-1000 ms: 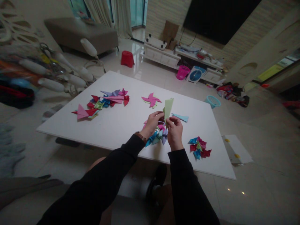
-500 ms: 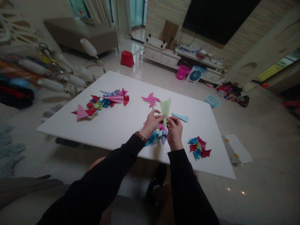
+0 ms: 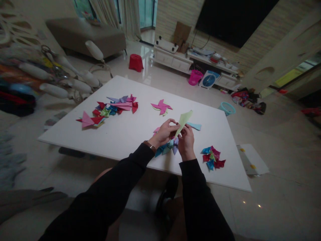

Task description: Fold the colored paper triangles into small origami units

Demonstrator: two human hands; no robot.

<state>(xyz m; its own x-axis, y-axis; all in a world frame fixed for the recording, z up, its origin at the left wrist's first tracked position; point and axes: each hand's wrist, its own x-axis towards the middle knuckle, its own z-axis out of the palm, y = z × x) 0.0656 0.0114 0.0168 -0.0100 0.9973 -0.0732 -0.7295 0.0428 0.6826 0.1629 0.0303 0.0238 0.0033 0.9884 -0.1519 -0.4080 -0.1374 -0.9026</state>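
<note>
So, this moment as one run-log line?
left hand: holding green paper | right hand: at its edge | pinwheel: on white table

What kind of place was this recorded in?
Probably a home living room: a large dark screen on the wall, a low white cabinet beneath it, and long curtains by the glass.

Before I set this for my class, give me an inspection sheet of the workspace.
Surface: white table, flat.
Paper pieces: folded green paper in hand; pink-and-green pinwheel beyond; light blue paper partly hidden.
Clutter: left pile, right pile, middle pile partly hidden.
Hands: left hand and right hand both hold the green paper.
Cables: thin cord below the wall screen.
Surroundings: red stool, pink basket on the floor.
</note>
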